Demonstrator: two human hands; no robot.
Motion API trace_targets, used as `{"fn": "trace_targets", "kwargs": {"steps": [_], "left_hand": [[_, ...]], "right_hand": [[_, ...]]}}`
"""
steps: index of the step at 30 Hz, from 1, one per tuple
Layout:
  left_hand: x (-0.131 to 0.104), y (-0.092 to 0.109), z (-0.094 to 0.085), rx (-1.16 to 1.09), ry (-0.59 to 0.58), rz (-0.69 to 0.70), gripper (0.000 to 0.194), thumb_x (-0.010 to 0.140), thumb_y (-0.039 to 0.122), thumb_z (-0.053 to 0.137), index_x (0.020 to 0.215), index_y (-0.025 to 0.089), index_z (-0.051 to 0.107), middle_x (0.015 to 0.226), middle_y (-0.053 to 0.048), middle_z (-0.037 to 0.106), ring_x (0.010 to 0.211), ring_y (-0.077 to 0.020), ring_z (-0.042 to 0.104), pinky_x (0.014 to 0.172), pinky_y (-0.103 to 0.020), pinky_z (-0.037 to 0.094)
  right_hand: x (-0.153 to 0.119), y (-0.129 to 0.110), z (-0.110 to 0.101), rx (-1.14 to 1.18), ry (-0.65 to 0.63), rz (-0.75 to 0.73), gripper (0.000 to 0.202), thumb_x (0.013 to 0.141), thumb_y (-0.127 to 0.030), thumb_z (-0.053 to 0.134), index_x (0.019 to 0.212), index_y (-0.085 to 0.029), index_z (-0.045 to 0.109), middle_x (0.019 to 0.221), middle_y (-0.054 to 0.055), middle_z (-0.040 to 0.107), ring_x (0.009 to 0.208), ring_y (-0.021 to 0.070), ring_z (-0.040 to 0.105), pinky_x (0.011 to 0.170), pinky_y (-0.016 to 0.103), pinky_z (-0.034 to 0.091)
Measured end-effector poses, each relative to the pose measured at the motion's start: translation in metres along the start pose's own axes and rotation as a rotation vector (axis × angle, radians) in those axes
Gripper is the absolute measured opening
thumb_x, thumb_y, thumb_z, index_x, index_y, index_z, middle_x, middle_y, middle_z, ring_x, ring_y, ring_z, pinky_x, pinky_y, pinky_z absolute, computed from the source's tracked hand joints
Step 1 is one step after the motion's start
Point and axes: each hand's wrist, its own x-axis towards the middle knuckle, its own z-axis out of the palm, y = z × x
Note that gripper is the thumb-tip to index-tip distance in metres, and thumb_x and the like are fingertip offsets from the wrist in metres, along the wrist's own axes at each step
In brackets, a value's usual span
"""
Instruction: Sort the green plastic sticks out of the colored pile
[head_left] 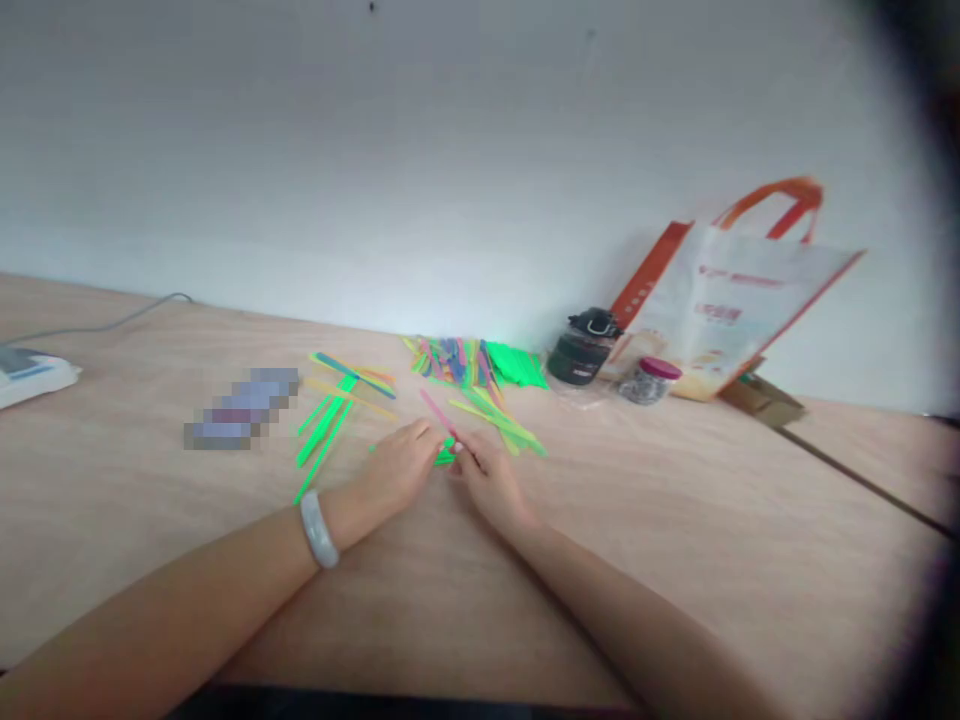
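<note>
My left hand [409, 462], with a pale bangle [320, 530] at its wrist, is closed on green strips [445, 455] at the middle of the table. My right hand [487, 475] meets it there, its fingers pinched on a pink strip [437, 410] that points up and to the left. Loose green strips [324, 430] lie left of my hands, with a blue strip [375, 384] across their upper end. Beyond my right hand are yellow-green strips [502, 420]. A pile of many-coloured strips [454, 360] sits near the wall beside a bright green bundle [517, 364].
A dark bottle [581, 350], a jar with a red lid [651, 381] and a white bag with orange handles [720, 310] stand at the right rear. Behind them is a cardboard box [765, 400]. A blurred-out flat object [244, 408] and a white device [34, 375] lie left.
</note>
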Motion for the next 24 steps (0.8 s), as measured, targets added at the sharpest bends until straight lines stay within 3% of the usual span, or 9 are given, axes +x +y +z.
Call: {"fn": "trace_targets", "kwargs": {"steps": [9,14,18,21,24], "left_hand": [[0.001,0.006,-0.005,-0.065,0.014,-0.046,0.021,0.093,0.017,0.036,0.089,0.016,0.057,0.087,-0.005,0.056,0.081,-0.0166,0.054,0.073,-0.029,0.046],[0.000,0.005,-0.006,-0.026,-0.014,-0.031,0.021,0.092,0.017,0.036,0.088,0.017,0.057,0.088,-0.005,0.057,0.083,-0.0172,0.054,0.076,-0.031,0.047],[-0.001,0.001,-0.022,0.067,-0.077,0.000,0.023,0.090,0.011,0.036,0.098,0.016,0.057,0.096,-0.008,0.059,0.091,-0.0193,0.055,0.084,-0.034,0.046],[0.001,-0.011,-0.043,0.196,-0.123,-0.179,0.023,0.090,0.014,0.037,0.098,0.013,0.058,0.096,-0.011,0.062,0.089,-0.0216,0.058,0.080,-0.034,0.046],[0.002,-0.031,-0.062,0.320,-0.215,-0.412,0.025,0.090,0.022,0.039,0.091,0.011,0.061,0.087,-0.013,0.065,0.080,-0.0234,0.062,0.073,-0.034,0.048]], "right_hand": [[-0.007,-0.004,0.007,-0.069,0.040,-0.023,0.036,0.088,-0.022,0.038,0.116,-0.019,0.059,0.086,0.008,0.061,0.075,0.0172,0.058,0.072,0.032,0.050],[-0.005,-0.002,0.008,-0.074,0.025,-0.055,0.036,0.086,-0.019,0.038,0.114,-0.020,0.060,0.093,0.008,0.063,0.085,0.0183,0.059,0.079,0.033,0.049],[-0.002,-0.001,0.005,-0.071,0.009,-0.082,0.036,0.086,-0.023,0.041,0.119,-0.022,0.058,0.100,0.007,0.063,0.090,0.0181,0.059,0.080,0.031,0.049],[-0.002,0.003,0.000,-0.099,0.045,-0.046,0.038,0.086,-0.029,0.044,0.122,-0.021,0.055,0.103,0.008,0.062,0.087,0.0178,0.059,0.071,0.029,0.051],[-0.002,0.010,-0.005,-0.128,0.078,-0.032,0.036,0.087,-0.030,0.043,0.117,-0.019,0.059,0.105,0.010,0.062,0.092,0.0192,0.059,0.074,0.031,0.050]]}}
